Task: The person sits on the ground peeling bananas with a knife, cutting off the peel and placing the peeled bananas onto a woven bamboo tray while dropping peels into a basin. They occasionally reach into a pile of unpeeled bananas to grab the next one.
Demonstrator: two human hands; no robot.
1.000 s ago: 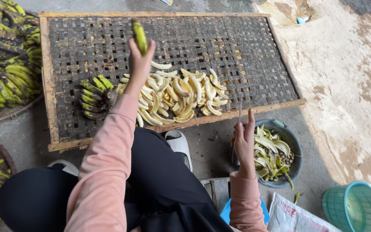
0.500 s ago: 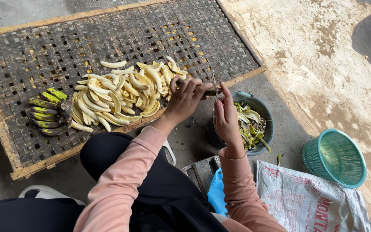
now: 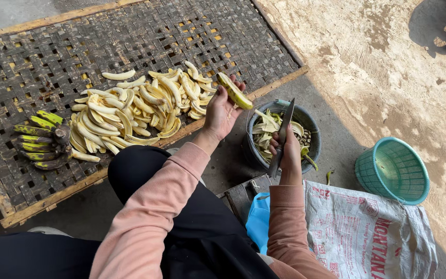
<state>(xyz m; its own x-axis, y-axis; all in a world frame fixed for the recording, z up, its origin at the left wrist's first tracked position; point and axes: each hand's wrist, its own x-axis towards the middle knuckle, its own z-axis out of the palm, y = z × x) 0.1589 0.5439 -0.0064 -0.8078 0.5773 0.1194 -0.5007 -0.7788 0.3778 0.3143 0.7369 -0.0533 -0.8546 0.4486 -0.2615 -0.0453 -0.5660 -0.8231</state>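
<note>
My left hand [image 3: 221,112] holds an unpeeled green-yellow banana [image 3: 234,91] by its lower end, over the front edge of the woven bamboo drying rack [image 3: 37,57]. My right hand [image 3: 285,153] grips a knife [image 3: 283,135] with its blade pointing up, above a grey bucket [image 3: 311,147] full of banana peels. A pile of peeled pale bananas [image 3: 140,108] lies on the rack just left of my left hand. A small bunch of green unpeeled bananas [image 3: 40,140] sits at the pile's left end.
A teal plastic basket [image 3: 392,169] stands on the concrete at the right. A printed white sack [image 3: 367,232] lies by my right arm, with a blue object [image 3: 258,219] beside it. My dark-clothed legs fill the bottom of the view.
My left hand has brought the banana from the rack towards the bucket and now holds it up. My right hand has raised the knife over the bucket. The view has shifted right.
</note>
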